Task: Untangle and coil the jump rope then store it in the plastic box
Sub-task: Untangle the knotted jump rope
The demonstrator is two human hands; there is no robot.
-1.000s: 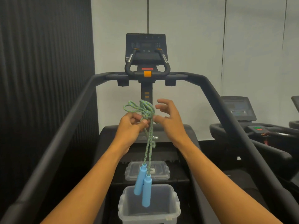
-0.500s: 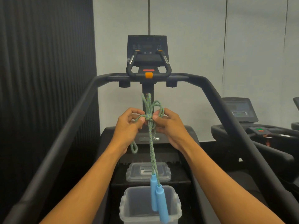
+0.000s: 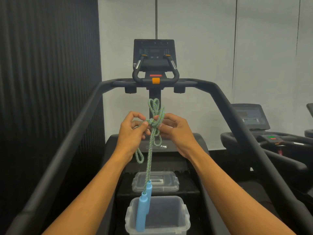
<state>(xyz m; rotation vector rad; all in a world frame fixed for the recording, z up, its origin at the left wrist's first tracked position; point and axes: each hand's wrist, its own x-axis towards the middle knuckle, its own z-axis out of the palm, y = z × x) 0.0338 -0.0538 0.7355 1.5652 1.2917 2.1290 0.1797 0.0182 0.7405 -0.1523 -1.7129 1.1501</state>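
Note:
A green braided jump rope (image 3: pixel 149 156) is bunched into a knot between my hands at chest height. My left hand (image 3: pixel 132 133) pinches the knot from the left, and my right hand (image 3: pixel 176 131) pinches it from the right. Two small loops stick up above the knot and another loop hangs below my left hand. Two strands drop straight down to the two blue handles (image 3: pixel 143 209), which dangle over the open clear plastic box (image 3: pixel 184 216). The box's clear lid (image 3: pixel 169 181) lies flat just behind it.
I stand on a black stair-climber machine; its handrails (image 3: pixel 67 138) run along both sides and its console (image 3: pixel 154 55) is straight ahead. A second machine (image 3: pixel 254 119) stands to the right. A dark ribbed wall is on the left.
My right hand closed onto the knot, and both hands drew the bundle tighter. The loops now stand up above the knot and the hanging handles swung left over the box.

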